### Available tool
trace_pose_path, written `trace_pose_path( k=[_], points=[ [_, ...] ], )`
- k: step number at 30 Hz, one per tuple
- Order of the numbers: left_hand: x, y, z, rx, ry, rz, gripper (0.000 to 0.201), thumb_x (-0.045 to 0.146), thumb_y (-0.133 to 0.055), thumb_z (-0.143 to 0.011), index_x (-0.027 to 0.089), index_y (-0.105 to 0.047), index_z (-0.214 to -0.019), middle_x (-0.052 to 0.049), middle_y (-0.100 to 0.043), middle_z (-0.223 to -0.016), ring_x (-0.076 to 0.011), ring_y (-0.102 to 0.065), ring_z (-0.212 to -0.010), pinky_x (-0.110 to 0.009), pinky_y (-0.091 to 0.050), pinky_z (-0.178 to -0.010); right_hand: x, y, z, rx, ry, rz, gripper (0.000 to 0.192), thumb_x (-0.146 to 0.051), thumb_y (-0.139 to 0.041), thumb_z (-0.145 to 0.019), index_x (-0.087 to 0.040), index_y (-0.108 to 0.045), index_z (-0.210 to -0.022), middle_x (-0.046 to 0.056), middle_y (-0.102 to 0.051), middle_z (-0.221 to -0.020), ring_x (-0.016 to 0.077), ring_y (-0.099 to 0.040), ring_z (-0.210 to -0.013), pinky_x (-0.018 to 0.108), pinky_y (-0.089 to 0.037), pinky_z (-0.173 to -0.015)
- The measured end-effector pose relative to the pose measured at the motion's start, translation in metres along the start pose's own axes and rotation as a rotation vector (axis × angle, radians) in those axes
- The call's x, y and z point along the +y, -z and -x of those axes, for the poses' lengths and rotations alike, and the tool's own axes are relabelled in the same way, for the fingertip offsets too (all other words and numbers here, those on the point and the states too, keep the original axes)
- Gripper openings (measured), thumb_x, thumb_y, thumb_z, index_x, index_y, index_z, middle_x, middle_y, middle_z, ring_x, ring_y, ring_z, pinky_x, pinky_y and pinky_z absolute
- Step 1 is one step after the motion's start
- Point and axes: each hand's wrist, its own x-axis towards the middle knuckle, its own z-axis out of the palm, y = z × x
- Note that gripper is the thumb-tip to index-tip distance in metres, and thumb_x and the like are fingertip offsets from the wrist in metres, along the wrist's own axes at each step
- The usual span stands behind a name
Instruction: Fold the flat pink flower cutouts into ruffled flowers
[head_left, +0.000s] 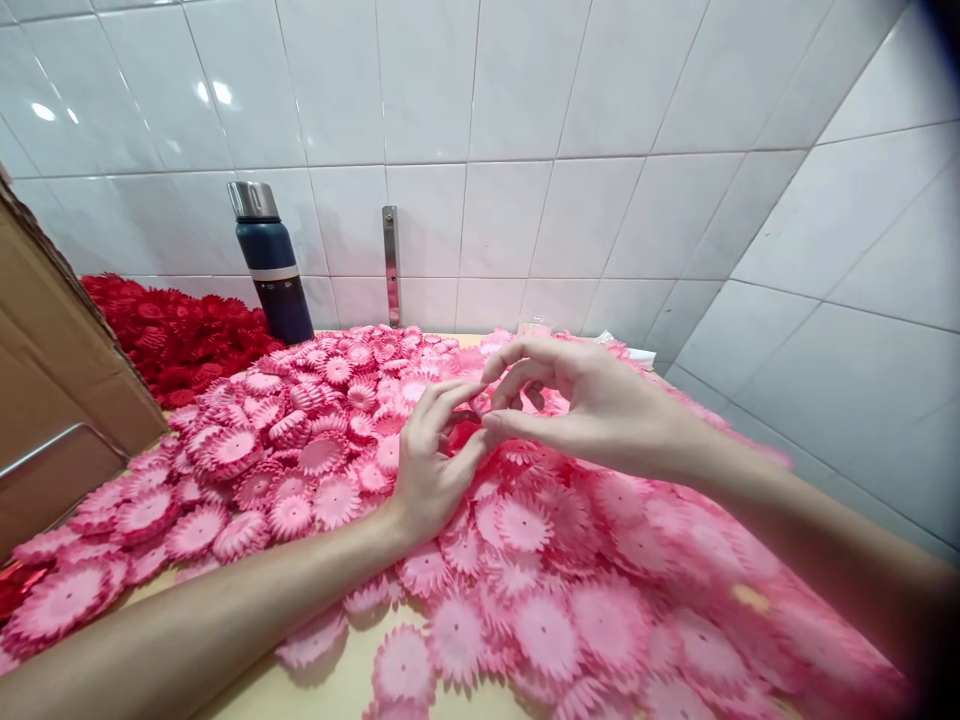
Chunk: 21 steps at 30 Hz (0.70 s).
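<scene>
Both hands meet over a heap of pink scalloped flower-petal discs point(525, 522). My left hand point(431, 460) is closed, its thumb and fingers bent towards the right hand's fingertips. From the right comes my right hand point(566, 395), thumb and index finger curled in a pinch touching the left fingertips. Pink shows between the fingers, but whether it is a held petal disc or the heap behind cannot be made out. Many discs have a small dark hole in the middle and darker pink edges.
A dark blue bottle point(274, 275) with a steel cap stands behind the heap, beside a pile of red petal pieces point(187, 335). A cardboard box point(60, 370) is at the left. White tiled walls point(517, 90) close off the back and right. A metal strip point(391, 262) is fixed to the wall.
</scene>
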Motion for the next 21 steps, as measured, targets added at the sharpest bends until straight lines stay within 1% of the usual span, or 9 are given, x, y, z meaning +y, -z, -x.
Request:
trace_pose_path(
  k=[2, 6, 10, 14, 16, 19, 21],
  points=[
    [-0.001, 0.000, 0.001, -0.003, 0.018, 0.049, 0.036, 0.017, -0.066, -0.083, 0.025, -0.060, -0.118, -0.006, -0.059, -0.113, -0.0181, -0.062, -0.102, -0.035, -0.057, -0.088, 0.001, 0.001, 0.000, -0.020, -0.018, -0.044, 0.015, -0.027, -0.065, -0.079, -0.021, -0.061, -0.092, 0.003, -0.072, -0.080, 0.0199, -0.067, -0.077, 0.032, -0.051, -0.066],
    [-0.004, -0.001, 0.003, 0.005, 0.085, 0.150, 0.049, 0.011, -0.066, -0.082, 0.028, -0.055, -0.126, -0.006, -0.058, -0.123, -0.0187, -0.060, -0.111, -0.035, -0.055, -0.095, 0.010, 0.004, -0.003, -0.006, -0.102, -0.150, 0.014, -0.030, -0.063, -0.081, -0.020, -0.061, -0.092, 0.005, -0.073, -0.083, 0.0216, -0.069, -0.077, 0.033, -0.052, -0.066],
    [-0.001, -0.001, 0.003, -0.023, 0.068, 0.157, 0.043, 0.009, -0.064, -0.083, 0.028, -0.059, -0.122, -0.006, -0.058, -0.123, -0.0207, -0.058, -0.115, -0.037, -0.056, -0.096, 0.019, 0.007, -0.006, -0.054, -0.142, -0.236, 0.018, -0.029, -0.066, -0.080, -0.020, -0.059, -0.095, 0.007, -0.074, -0.085, 0.0227, -0.069, -0.080, 0.034, -0.054, -0.067],
    [0.003, 0.000, 0.001, -0.040, 0.050, 0.122, 0.040, 0.014, -0.072, -0.077, 0.026, -0.065, -0.115, -0.008, -0.056, -0.126, -0.0248, -0.057, -0.118, -0.041, -0.054, -0.098, 0.022, 0.007, -0.007, -0.080, -0.139, -0.280, 0.020, -0.023, -0.067, -0.078, -0.020, -0.059, -0.095, 0.006, -0.074, -0.082, 0.0228, -0.069, -0.078, 0.034, -0.054, -0.068],
    [0.003, -0.001, 0.001, -0.026, 0.064, 0.136, 0.041, 0.015, -0.074, -0.076, 0.026, -0.065, -0.115, -0.007, -0.058, -0.123, -0.0244, -0.058, -0.118, -0.040, -0.054, -0.098, 0.021, 0.007, -0.007, -0.075, -0.143, -0.291, 0.021, -0.022, -0.068, -0.076, -0.020, -0.060, -0.095, 0.006, -0.074, -0.081, 0.0228, -0.069, -0.077, 0.034, -0.055, -0.068],
    [0.000, -0.002, 0.001, -0.006, 0.094, 0.185, 0.042, 0.014, -0.071, -0.079, 0.027, -0.062, -0.119, -0.006, -0.061, -0.119, -0.0220, -0.061, -0.114, -0.039, -0.055, -0.097, 0.021, 0.007, -0.007, -0.074, -0.160, -0.312, 0.021, -0.023, -0.069, -0.075, -0.020, -0.061, -0.094, 0.006, -0.075, -0.081, 0.0230, -0.070, -0.077, 0.034, -0.055, -0.068],
    [-0.001, -0.002, 0.002, -0.006, 0.101, 0.186, 0.044, 0.013, -0.070, -0.079, 0.027, -0.061, -0.121, -0.006, -0.062, -0.120, -0.0221, -0.061, -0.113, -0.039, -0.055, -0.098, 0.020, 0.007, -0.007, -0.077, -0.166, -0.322, 0.021, -0.024, -0.070, -0.075, -0.021, -0.061, -0.093, 0.006, -0.075, -0.081, 0.0230, -0.070, -0.078, 0.034, -0.055, -0.069]
  ],
)
